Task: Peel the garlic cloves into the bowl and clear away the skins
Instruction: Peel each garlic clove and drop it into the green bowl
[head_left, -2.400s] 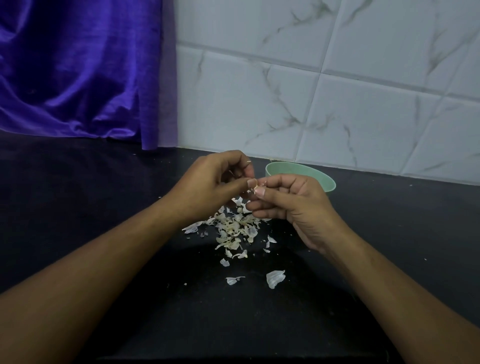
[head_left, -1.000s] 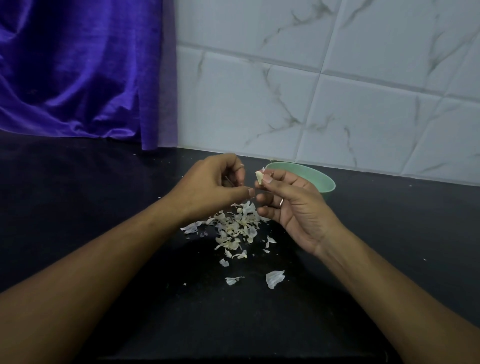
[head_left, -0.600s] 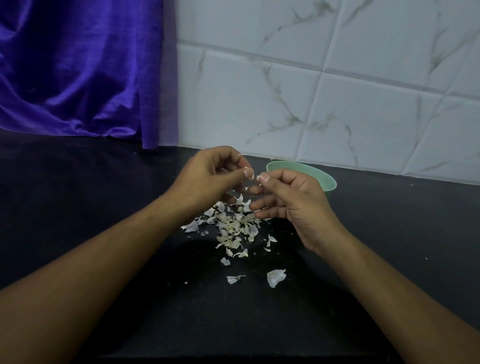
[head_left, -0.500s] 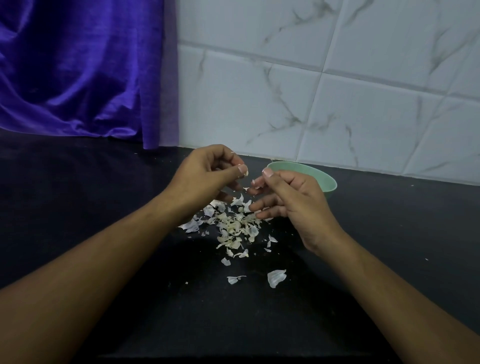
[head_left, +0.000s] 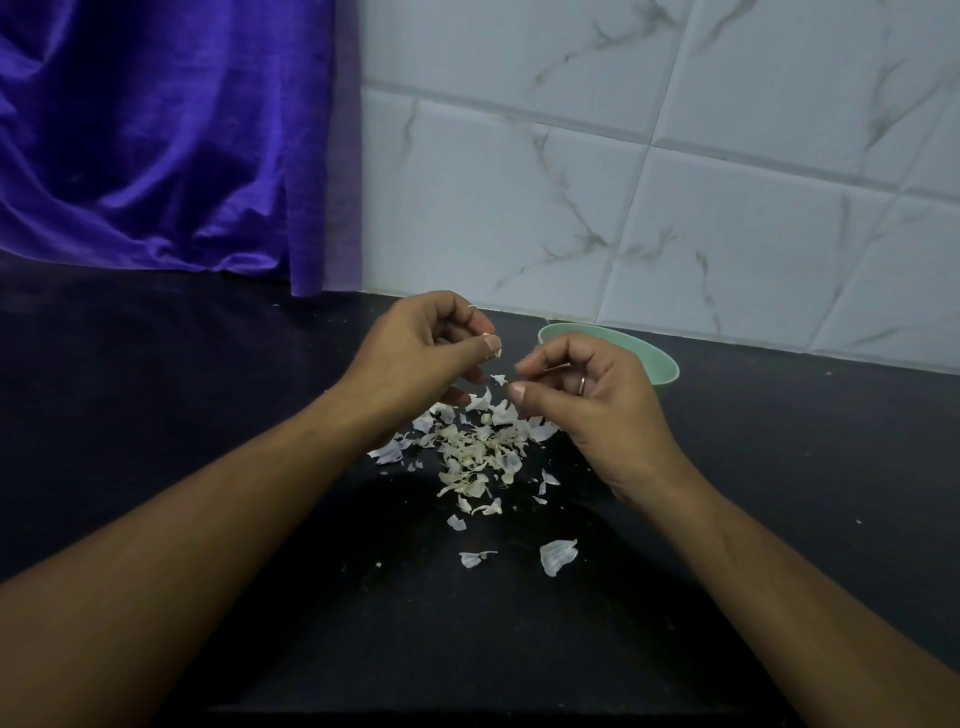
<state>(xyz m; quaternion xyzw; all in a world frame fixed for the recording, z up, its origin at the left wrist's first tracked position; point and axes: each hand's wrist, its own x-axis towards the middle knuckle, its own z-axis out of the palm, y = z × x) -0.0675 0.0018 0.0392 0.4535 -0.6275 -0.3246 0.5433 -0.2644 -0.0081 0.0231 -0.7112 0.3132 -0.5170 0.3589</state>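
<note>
step: i think this is the peeling step, done over the pile.
left hand (head_left: 415, 358): its grip is closed to a pinch, thumb and finger on a bit of skin (head_left: 497, 352).
right hand (head_left: 592, 410): fingers curled in, thumb out. i cannot tell if a garlic clove is inside the grip; it is hidden.
flake (head_left: 498, 379): one, in the air between the hands, touching neither.
bowl (head_left: 667, 366): green, right of the middle of the frame, just behind the right hand. i cannot see inside it.
skins (head_left: 472, 447): one pile on the dark tabletop (head_left: 156, 395), middle of the frame, under the hands.
next move: i guess drop the pinched bit on the pile, then put the clove in the bowl once it is bare. sweeping up comes later.
count: two hands, one bowl, one pile, three loose skins (head_left: 558, 556) below it, one ring (head_left: 583, 384).
</note>
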